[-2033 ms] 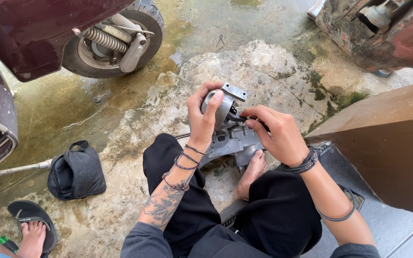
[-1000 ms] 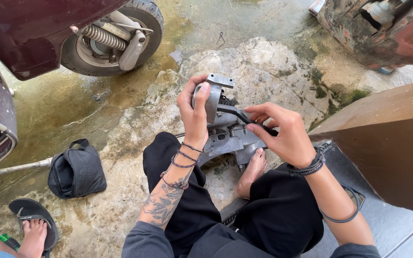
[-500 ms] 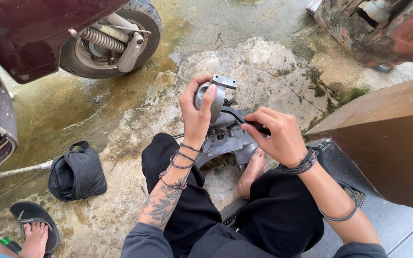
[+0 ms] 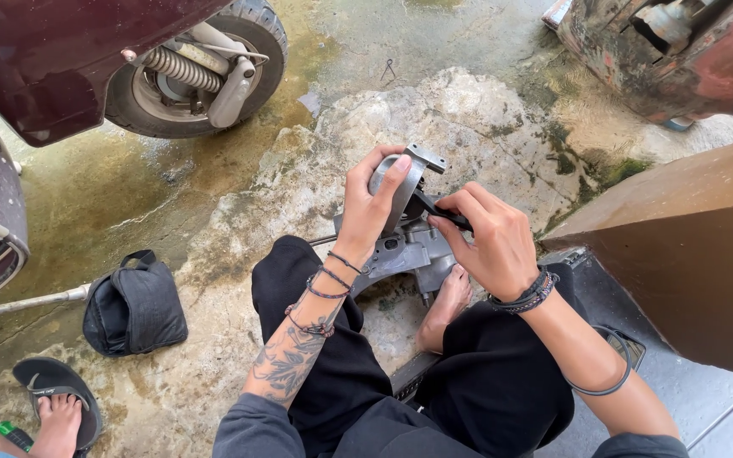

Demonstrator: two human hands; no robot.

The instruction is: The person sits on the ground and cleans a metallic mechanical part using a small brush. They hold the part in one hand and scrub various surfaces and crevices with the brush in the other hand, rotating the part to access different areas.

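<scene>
In the head view, your left hand (image 4: pixel 372 206) wraps its fingers around the upper part of a grey metal engine part (image 4: pixel 400 233), which stands between your knees, over your bare foot (image 4: pixel 444 305). Your right hand (image 4: pixel 487 240) closes its fingers on a thin black tool (image 4: pixel 439 212), whose tip touches the part. A black bag (image 4: pixel 133 304) lies on the wet ground to the left, below a scooter wheel (image 4: pixel 201 72). Another person's sandalled foot (image 4: pixel 59 416) is in the bottom left corner.

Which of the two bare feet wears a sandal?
The foot at bottom left, on a black sandal. The other foot, under the metal part, is bare.
</scene>
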